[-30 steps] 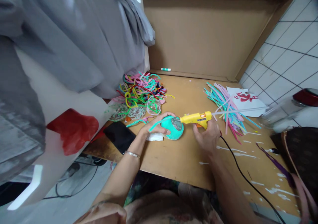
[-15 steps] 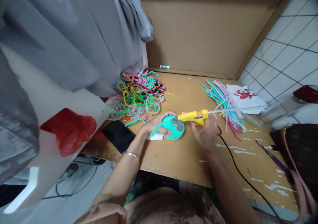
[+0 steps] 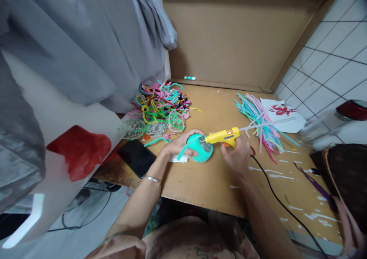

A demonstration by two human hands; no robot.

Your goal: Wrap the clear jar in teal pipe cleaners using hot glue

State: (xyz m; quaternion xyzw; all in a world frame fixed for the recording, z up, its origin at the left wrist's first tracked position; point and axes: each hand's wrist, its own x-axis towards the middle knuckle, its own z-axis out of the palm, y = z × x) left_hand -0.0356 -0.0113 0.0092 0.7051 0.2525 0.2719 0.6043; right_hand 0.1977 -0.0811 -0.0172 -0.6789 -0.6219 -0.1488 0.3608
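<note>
My left hand (image 3: pixel 179 143) grips a round ball (image 3: pixel 200 150) partly wrapped in teal strips, held down on the wooden table (image 3: pixel 200 182). A loose teal strip (image 3: pixel 183 152) hangs from the ball across my fingers. My right hand (image 3: pixel 236 155) holds a yellow hot glue gun (image 3: pixel 222 137). Its nozzle touches the bare shiny patch at the ball's top right. A clear glue stick (image 3: pixel 266 123) juts out of the gun's back, and a black cord (image 3: pixel 281 201) trails to the lower right.
A tangle of coloured strips (image 3: pixel 160 106) lies at the back left, a fan of straight strips (image 3: pixel 260 121) at the right. A black phone (image 3: pixel 137 157) sits at the left table edge. Grey cloth (image 3: pixel 86 41) hangs left, a cardboard wall (image 3: pixel 229 33) behind, a jar (image 3: pixel 329 127) right.
The glue gun's nozzle has shifted left and closed onto the ball. My left hand has turned the ball slightly, and the loose teal strip now hangs lower.
</note>
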